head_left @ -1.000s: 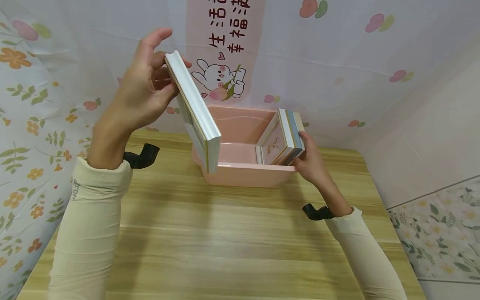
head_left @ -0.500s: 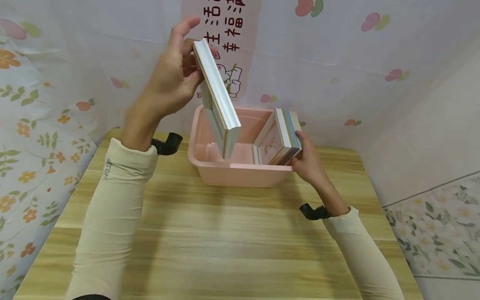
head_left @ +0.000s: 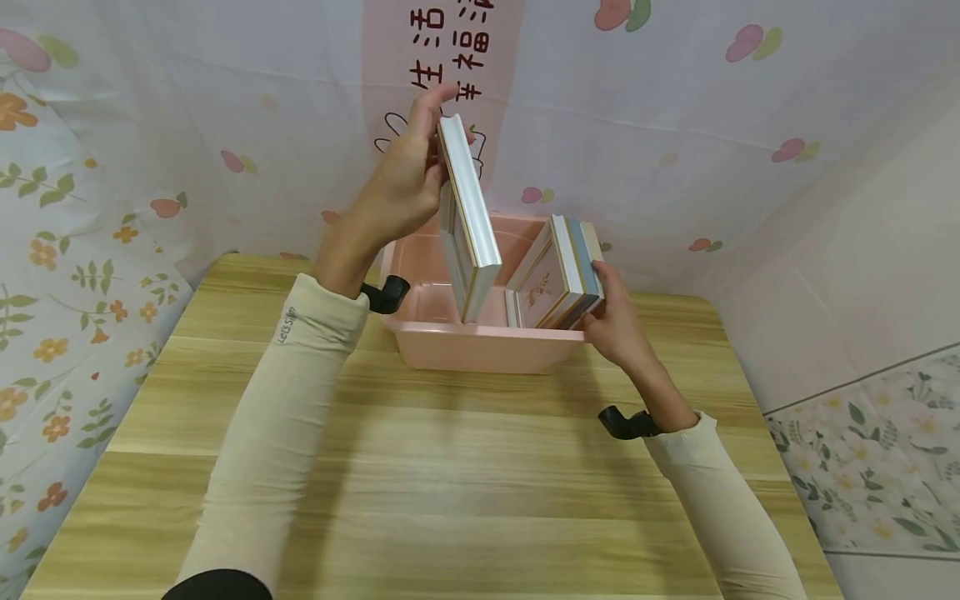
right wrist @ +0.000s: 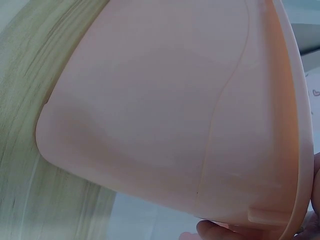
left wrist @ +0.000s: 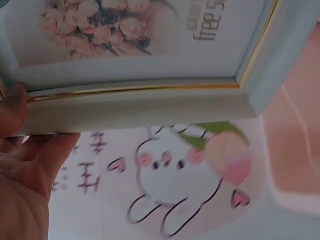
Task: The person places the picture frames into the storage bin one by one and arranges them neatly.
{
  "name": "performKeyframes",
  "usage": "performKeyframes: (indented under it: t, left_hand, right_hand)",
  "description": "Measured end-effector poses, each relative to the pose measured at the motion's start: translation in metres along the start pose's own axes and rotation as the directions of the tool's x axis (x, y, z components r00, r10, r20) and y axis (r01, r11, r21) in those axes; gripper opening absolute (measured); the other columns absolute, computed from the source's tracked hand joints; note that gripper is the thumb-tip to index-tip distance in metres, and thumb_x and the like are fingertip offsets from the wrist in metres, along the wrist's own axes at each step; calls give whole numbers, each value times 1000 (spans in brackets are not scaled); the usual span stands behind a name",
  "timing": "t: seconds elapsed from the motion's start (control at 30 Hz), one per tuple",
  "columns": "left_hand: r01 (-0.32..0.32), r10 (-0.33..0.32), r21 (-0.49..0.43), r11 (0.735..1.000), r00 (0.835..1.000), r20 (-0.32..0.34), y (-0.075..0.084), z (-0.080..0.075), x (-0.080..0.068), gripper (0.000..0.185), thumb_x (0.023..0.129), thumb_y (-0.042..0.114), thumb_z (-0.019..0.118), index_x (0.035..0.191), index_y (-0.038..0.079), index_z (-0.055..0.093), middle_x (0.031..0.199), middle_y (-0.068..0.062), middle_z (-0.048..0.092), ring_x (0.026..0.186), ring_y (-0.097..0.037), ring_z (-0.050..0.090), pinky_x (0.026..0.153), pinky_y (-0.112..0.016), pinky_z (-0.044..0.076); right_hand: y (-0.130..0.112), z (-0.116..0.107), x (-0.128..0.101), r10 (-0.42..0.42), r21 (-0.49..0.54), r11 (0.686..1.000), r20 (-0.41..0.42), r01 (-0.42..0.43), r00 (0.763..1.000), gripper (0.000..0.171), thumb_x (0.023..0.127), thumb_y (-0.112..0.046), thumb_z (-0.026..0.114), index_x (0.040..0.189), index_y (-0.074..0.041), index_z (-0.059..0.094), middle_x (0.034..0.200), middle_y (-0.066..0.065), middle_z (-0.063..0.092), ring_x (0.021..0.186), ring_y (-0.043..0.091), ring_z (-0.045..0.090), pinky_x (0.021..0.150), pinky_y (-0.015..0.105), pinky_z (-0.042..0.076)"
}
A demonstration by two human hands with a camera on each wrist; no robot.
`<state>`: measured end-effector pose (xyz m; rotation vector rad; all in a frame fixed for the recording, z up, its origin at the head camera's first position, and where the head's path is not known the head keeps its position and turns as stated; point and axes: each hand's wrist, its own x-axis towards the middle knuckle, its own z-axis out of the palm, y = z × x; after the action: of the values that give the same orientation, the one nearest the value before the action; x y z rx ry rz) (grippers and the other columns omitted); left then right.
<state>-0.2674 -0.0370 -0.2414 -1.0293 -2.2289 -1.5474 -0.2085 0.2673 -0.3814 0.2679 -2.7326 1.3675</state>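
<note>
My left hand (head_left: pixel 401 179) grips the top end of a white picture frame (head_left: pixel 472 221) with gold inner trim. The picture frame hangs upright, slightly tilted, over the pink plastic bin (head_left: pixel 487 350), its lower end overlapping the front rim in the head view. A flower print shows behind its pane in the left wrist view, with my thumb (left wrist: pixel 12 110) over the border. At the bin's right end my right hand (head_left: pixel 621 325) holds the rim, its fingers beside several picture frames (head_left: pixel 570 258) standing inside. Part of that hand is hidden by the bin wall in the right wrist view.
The bin stands at the back of a wood-grain table (head_left: pixel 465 483), close to a printed curtain (head_left: pixel 645 142) with a rabbit drawing. A floral cloth (head_left: pixel 67 333) hangs at the left. Black wrist mounts (head_left: pixel 630 423) stick out from both wrists.
My left hand has carried the picture frame rightward from the bin's left side to over its opening, and lowered it in the last half second. The right hand has stayed at the bin's right end.
</note>
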Motion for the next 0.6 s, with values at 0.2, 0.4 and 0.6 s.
performKeyframes:
  t: [0.2,0.4,0.6]
  left_hand:
    - [17,-21,79,997,999,43,-30,22,8,69,79,-23,34,138,10,20,111,-9,53,96,-9,51,80,-21,41]
    - [45,-55,134,990,996,72,-39,36,14,70,78,-21,36,138,11,19,108,-4,54,83,-11,49,70,-21,39]
    - [45,-66,188,981,992,108,-45,51,19,66,77,-19,40,135,9,24,104,-9,51,89,-13,44,78,-22,34]
  right_hand:
    - [-1,-1,-1,44,8,999,7,-45,999,81,77,15,48,143,-15,11,138,19,20,104,34,47,66,38,45]
    - [-3,-1,-1,52,-43,998,-15,-52,999,81,76,13,48,143,-15,13,138,19,21,105,33,44,65,39,44]
    - [-4,-1,-2,47,-65,997,-28,-49,998,82,74,14,48,143,-15,14,137,19,24,102,33,44,61,37,43]
